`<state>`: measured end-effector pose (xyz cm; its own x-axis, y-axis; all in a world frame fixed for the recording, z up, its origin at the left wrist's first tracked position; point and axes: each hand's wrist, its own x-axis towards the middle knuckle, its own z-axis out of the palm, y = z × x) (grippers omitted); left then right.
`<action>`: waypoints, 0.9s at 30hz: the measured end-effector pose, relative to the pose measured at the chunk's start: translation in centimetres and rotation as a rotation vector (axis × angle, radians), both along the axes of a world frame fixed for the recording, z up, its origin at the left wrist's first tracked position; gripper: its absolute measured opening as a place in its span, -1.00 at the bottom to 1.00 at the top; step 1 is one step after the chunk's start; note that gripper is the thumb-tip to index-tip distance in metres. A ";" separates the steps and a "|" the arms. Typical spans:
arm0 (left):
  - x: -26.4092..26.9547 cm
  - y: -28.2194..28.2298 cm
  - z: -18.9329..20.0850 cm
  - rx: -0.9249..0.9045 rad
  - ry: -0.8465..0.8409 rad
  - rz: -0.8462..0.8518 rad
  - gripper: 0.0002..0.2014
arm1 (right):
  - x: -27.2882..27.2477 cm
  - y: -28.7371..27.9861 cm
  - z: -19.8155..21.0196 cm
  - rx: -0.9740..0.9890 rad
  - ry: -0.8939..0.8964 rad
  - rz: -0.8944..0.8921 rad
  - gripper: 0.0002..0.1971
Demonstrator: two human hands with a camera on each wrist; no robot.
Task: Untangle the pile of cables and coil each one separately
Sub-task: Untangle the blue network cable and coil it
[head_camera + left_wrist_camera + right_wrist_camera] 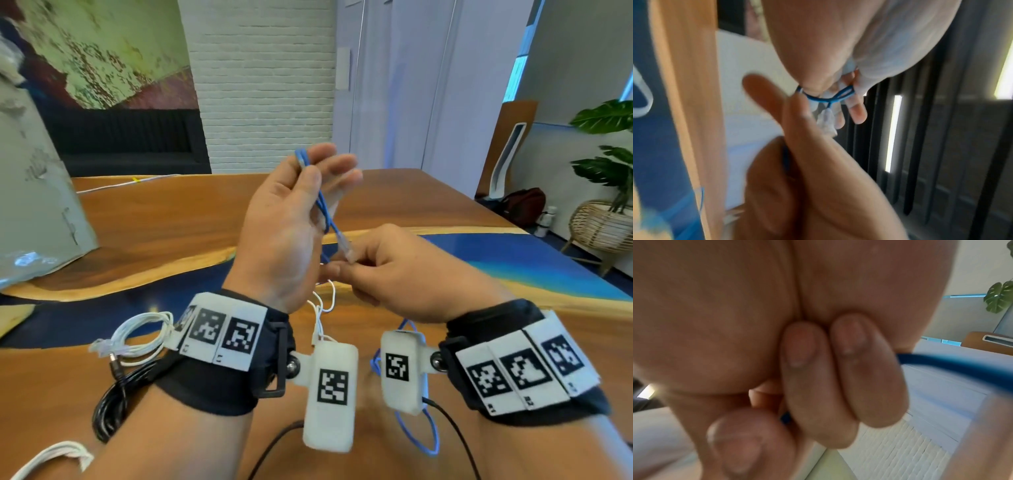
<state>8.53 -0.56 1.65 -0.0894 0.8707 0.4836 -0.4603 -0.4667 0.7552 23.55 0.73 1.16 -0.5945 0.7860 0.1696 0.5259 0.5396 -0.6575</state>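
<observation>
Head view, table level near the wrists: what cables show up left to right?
Black cable → white coiled cable → thin white wire → blue cable, whose upper part both hands hold: left hand, right hand.

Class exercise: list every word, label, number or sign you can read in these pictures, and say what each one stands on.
No words or numbers can be read.
Left wrist band: black-and-white square code markers; the tiny print beneath is too small to read.
Right wrist band: the same, tiny print unreadable.
Two white camera housings: one code marker each, no text.
Both wrist views: no text.
</observation>
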 end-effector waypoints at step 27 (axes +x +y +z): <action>-1.9 0.0 -0.2 -0.101 0.640 0.109 -0.79 | 2.6 -0.1 2.0 0.233 0.453 -0.020 -0.76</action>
